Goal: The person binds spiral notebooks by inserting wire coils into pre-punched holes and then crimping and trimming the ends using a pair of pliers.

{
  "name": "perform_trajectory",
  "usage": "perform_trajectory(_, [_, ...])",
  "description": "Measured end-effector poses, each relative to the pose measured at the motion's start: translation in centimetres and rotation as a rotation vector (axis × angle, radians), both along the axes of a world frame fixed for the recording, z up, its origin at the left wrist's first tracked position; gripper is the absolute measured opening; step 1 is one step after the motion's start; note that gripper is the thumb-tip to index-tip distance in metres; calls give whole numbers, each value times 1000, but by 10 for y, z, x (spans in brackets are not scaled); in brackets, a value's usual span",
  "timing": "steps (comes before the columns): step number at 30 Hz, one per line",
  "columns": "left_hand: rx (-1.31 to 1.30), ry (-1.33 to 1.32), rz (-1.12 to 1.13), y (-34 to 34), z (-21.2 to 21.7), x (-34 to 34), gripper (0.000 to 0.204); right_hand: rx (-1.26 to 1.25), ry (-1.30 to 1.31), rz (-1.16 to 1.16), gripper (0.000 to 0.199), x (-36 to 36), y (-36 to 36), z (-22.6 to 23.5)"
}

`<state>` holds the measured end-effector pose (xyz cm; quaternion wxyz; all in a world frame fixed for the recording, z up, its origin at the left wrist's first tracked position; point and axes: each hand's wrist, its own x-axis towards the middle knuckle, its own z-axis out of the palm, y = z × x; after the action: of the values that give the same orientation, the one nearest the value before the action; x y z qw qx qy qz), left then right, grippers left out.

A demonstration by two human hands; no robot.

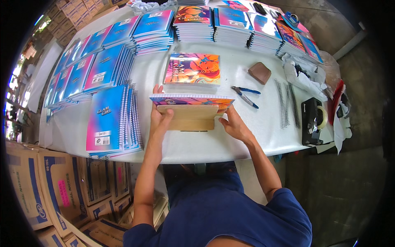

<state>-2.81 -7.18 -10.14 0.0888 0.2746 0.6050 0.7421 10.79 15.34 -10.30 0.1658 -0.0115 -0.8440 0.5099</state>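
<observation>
Between my two hands stands a notebook block [193, 98] with a row of holes along its upper edge and an orange and purple cover. A tan cardboard face [189, 113] is turned toward me; below it a brown strip [191, 124] rests at the table. My left hand [161, 119] grips the block's left end, thumb on the near side. At the right end, my right hand [235, 123] holds it with closed fingers. Just beyond lies a stack with an orange illustrated cover [193, 68], with no coil visible on it.
Stacked spiral notebooks [106, 117] fill the table's left, with more stacks [193, 29] along the back. To the right are blue-handled pliers [247, 95], a brown pouch-like item [259, 73], loose black coils [288, 105] and a tape dispenser [313, 121]. Cardboard boxes [66, 185] stand lower left.
</observation>
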Motion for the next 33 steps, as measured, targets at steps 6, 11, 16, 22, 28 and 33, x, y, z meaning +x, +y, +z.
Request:
perform_trajectory(6, [-36, 178, 211, -7, 33, -2, 110, 463, 79, -762, 19, 2, 184, 2])
perform_trajectory(11, [-59, 341, 344, -2, 68, 5, 100, 979, -414, -938, 32, 10, 244, -13])
perform_trajectory(16, [-117, 444, 372, 17, 94, 22, 84, 925, -364, -855, 23, 15, 255, -12])
perform_trajectory(22, [-563, 923, 455, 41, 121, 38, 68, 461, -266, -772, 18, 15, 278, 3])
perform_trajectory(28, [-675, 1013, 302, 75, 128, 55, 64, 372, -269, -807, 17, 9, 268, 17])
perform_trajectory(33, [-770, 1062, 283, 86, 125, 60, 65, 576, -159, -907, 13, 9, 255, 29])
